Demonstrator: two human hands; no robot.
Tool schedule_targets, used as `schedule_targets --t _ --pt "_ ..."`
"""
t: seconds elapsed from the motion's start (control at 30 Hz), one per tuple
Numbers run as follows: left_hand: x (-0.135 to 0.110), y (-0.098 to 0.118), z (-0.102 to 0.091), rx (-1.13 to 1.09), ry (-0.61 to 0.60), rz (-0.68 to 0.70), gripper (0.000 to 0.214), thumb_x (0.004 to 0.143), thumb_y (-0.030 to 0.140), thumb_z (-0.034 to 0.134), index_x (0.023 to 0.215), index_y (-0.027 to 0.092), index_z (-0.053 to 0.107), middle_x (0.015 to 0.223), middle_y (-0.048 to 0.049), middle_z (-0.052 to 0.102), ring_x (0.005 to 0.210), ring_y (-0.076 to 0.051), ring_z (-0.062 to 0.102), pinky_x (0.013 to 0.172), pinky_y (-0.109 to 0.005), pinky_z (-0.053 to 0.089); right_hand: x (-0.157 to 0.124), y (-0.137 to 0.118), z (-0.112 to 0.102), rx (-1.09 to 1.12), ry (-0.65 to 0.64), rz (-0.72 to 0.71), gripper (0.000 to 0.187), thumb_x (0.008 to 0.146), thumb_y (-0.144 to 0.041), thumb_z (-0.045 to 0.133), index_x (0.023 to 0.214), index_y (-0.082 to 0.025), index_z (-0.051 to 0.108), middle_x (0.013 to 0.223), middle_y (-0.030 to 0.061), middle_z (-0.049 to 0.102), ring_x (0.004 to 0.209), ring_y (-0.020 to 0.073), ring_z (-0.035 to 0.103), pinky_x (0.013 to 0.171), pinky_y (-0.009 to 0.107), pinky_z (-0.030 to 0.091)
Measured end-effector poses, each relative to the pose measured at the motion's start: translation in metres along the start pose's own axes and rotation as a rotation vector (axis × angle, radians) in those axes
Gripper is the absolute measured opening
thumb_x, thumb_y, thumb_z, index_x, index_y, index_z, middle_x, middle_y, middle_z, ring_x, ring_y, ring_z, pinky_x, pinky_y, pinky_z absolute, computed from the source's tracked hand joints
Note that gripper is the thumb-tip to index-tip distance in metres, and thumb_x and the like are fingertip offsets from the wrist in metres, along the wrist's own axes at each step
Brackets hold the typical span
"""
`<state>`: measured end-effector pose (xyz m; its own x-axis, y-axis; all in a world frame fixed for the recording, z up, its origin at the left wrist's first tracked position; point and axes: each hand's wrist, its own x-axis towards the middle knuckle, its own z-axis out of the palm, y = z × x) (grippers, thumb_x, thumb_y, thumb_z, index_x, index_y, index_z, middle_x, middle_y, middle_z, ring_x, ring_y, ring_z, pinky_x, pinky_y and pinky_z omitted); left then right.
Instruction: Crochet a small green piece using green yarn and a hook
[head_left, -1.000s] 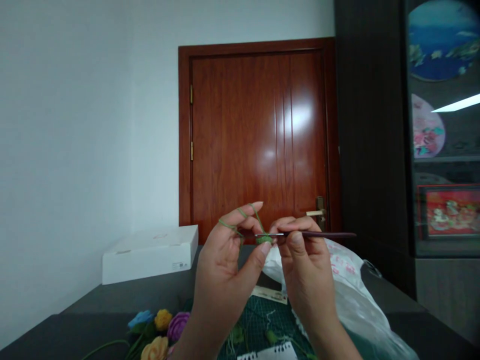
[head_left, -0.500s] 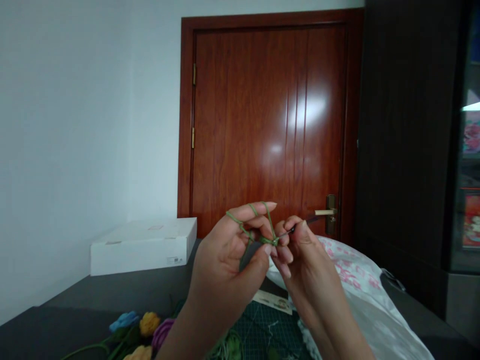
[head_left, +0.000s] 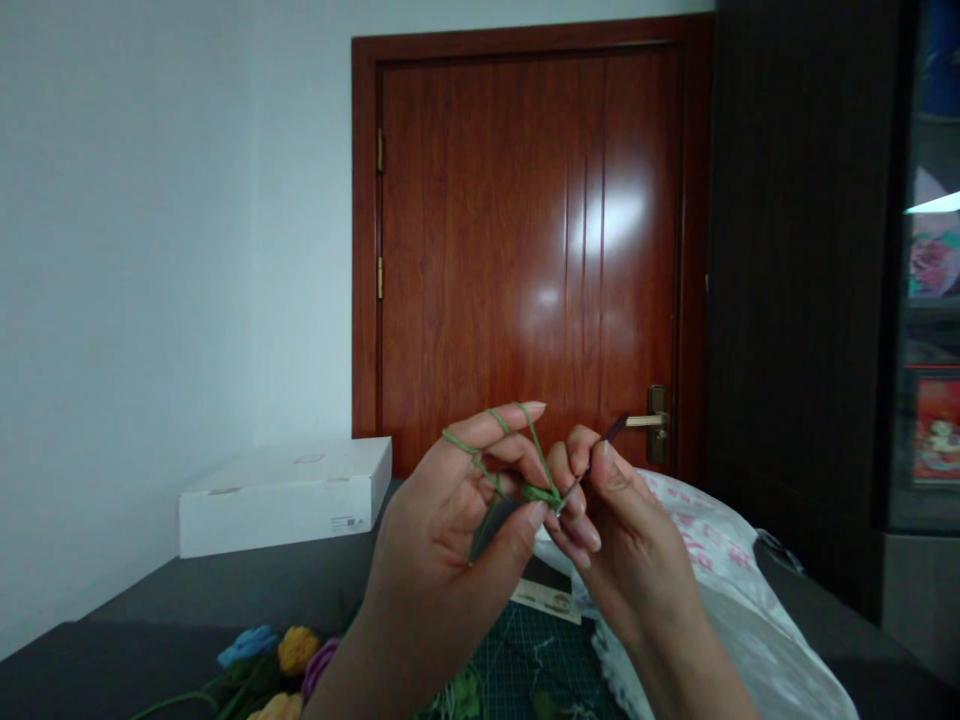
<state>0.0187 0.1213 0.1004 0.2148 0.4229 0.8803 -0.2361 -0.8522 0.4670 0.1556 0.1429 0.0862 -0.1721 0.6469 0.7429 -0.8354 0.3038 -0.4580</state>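
Green yarn (head_left: 537, 440) winds around the raised index finger of my left hand (head_left: 457, 530) and runs down to a small green crochet piece (head_left: 541, 494). The thumb and middle finger of that hand pinch the piece. My right hand (head_left: 619, 510) grips a crochet hook (head_left: 598, 455) with a dark handle, slanting down to the left. Its thin metal tip meets the yarn at the right end of the piece. The exact loop on the tip is too small to make out.
Crocheted flowers in blue, yellow and purple (head_left: 298, 650) lie at the lower left. A green cutting mat (head_left: 517, 650) with green yarn bits is below my hands. A white box (head_left: 285, 495) stands behind left; a white and pink plastic bag (head_left: 720, 560) lies right.
My right hand has tilted the hook more steeply, its handle end rising and its tip dropping slightly. My left hand keeps its pinch on the piece. The whole view has shifted a little.
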Motion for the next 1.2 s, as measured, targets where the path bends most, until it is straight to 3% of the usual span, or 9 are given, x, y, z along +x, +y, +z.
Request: schedule_targets --t 0.3,0.83,1.1,1.2 --pt "-0.004 0.006 -0.002 0.180 0.024 0.036 0.056 0.086 0.002 0.069 0.137 0.025 0.059 0.094 -0.0034 0.071 0.089 -0.020 0.072 0.082 -0.032 0.062 -0.003 -0.007 0.001 -0.075 -0.111 -0.027 0.024 0.101 -0.035 0.058 0.084 -0.020 0.063 0.063 -0.0054 0.055 0.043 0.0041 0.036 0.045 0.014 0.039" --pt "-0.007 0.010 -0.003 0.194 0.004 0.069 0.055 0.087 -0.002 0.066 0.130 0.031 0.062 0.088 0.0015 0.069 0.091 -0.018 0.072 0.084 -0.031 0.060 -0.004 -0.008 0.000 -0.184 -0.119 -0.053 0.024 0.098 -0.039 0.064 0.084 -0.020 0.063 0.067 -0.0041 0.057 0.043 0.0052 0.040 0.045 0.019 0.036" --pt "-0.009 0.013 -0.002 0.340 0.007 0.174 0.056 0.082 -0.006 0.063 0.121 0.033 0.067 0.087 0.0001 0.072 0.086 -0.021 0.072 0.082 -0.036 0.061 -0.005 -0.004 -0.004 -0.169 -0.113 -0.045 0.023 0.098 -0.039 0.063 0.084 -0.021 0.063 0.064 -0.0038 0.055 0.043 0.0072 0.041 0.045 0.020 0.039" --pt "-0.009 0.015 -0.002 0.408 -0.004 0.229 0.056 0.080 -0.006 0.064 0.120 0.034 0.067 0.097 -0.0009 0.073 0.090 -0.021 0.072 0.088 -0.037 0.059 -0.006 -0.003 -0.006 -0.175 -0.106 -0.037 0.023 0.098 -0.039 0.063 0.083 -0.022 0.063 0.062 -0.0038 0.055 0.042 0.0079 0.041 0.044 0.020 0.039"
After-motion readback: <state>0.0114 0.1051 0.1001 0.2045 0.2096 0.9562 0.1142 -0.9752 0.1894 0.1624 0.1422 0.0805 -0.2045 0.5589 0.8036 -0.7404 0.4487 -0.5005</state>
